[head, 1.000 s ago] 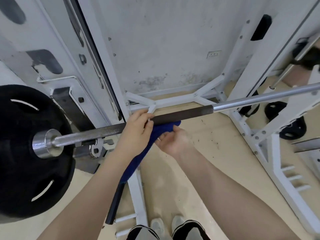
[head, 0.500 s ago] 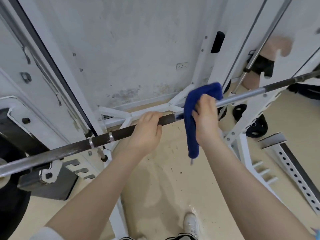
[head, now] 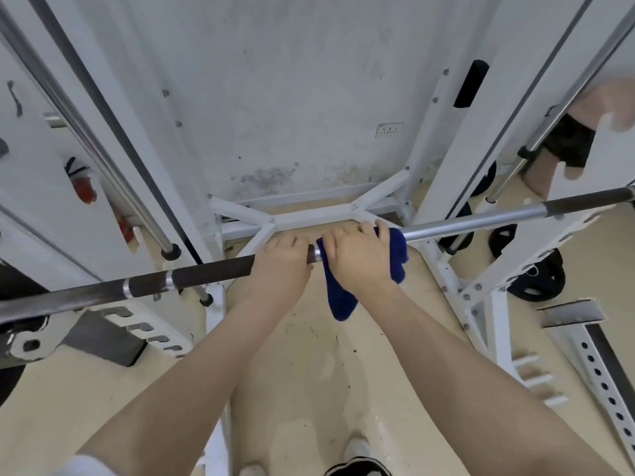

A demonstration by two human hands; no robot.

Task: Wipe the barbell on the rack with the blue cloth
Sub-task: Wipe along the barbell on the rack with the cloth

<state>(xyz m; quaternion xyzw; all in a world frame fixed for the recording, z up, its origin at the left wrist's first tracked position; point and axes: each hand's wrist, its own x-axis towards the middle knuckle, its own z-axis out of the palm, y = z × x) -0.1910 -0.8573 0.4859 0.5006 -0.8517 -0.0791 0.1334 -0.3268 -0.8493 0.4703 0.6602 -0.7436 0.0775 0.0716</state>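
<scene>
Below you the beige floor [head: 302, 365] runs back to a scuffed, stained white wall [head: 275, 97] with a small socket plate [head: 389, 129] on it. At your far left a red extinguisher [head: 84, 188] shows through a gap in the white rack [head: 457, 166], whose uprights lean in on both sides and whose base braces meet in a Y shape just behind your hands. A chrome guide rod [head: 113, 180] slants down the left upright. To the right, 2 black weight plates [head: 536, 276] lie on the floor past the right upright, and a perforated white beam [head: 604, 369] lies nearer you. Your shoes [head: 357, 467] show at the bottom edge.

The barbell [head: 206, 274] crosses the whole view on the rack, dark and knurled on the left, bright and smooth on the right. Your left hand [head: 278, 266] grips the dark knurled part with its fingers curled over the top. Just beside it, nearly touching, your right hand [head: 357, 259] has its fingers wrapped over the blue cloth [head: 395, 255], clamping it round the bar where the dark section gives way to the smooth steel. One tail of the cloth hangs below your right wrist, and a fold bulges out on the right of your knuckles
</scene>
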